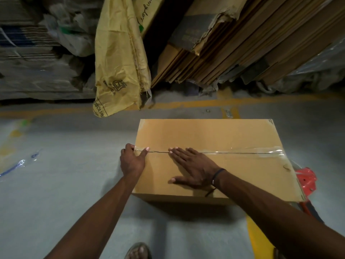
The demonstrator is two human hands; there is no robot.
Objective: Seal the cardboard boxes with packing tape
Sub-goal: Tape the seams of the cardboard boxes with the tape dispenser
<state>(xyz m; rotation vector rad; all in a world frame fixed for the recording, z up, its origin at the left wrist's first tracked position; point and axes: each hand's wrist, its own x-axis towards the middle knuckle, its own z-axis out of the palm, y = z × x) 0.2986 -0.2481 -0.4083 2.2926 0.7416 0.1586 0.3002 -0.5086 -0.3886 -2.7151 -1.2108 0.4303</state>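
Bare grey concrete floor (65,174) lies open on the left, with a crumpled clear plastic scrap (18,163) near its left edge and a painted yellow line (56,110) behind. Farther back hangs a yellow woven sack (119,58), and flattened brown cardboard sheets (233,43) lean to its right.

The left hand (131,159) hooks over the left edge of the closed brown cardboard box (205,135), its grip curled, fingers down the side, thumb pressing the strip of clear packing tape (242,151) on top. The right hand (194,167) lies flat on the lid, its grip spread wide, fingers straight, fingertips touching the tape over the seam.

The box sits on the floor at centre right, long axis running left to right, as do the seam and tape. A red plastic object (308,180) shows just beside the box's right edge; what it is cannot be told.
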